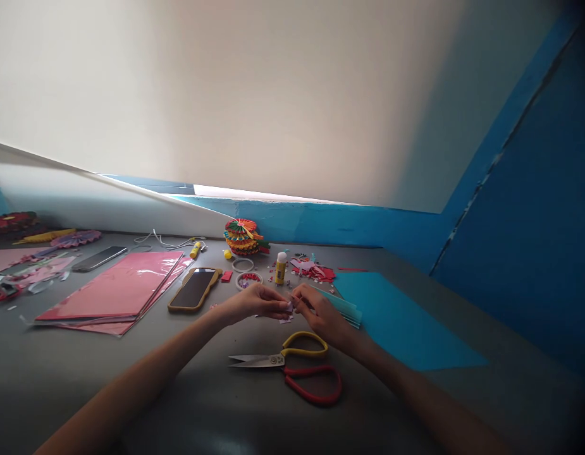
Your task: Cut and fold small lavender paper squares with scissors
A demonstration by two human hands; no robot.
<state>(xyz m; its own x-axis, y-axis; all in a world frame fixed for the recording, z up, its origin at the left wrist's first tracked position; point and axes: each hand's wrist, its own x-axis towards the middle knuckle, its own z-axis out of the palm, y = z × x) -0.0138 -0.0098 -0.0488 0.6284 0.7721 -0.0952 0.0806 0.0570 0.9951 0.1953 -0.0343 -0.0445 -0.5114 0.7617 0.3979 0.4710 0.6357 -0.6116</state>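
My left hand pinches a small lilac paper piece between thumb and fingers. Against the same piece, the fingertips of my right hand are pressed together; its exact shape is too small to tell. Lilac scraps lie just beneath the fingers. Behind my hands a yellow glue stick with a white cap stands upright. Scissors with one yellow and one red handle lie nearer to me, blades pointing left. Pleated light-blue paper is partly hidden by my right hand.
A blue sheet spreads to the right. Red scraps and two white rings, one holding bits, sit behind my hands. Left are a phone, pink sheets and another phone. Pleated paper rosettes rest by the wall.
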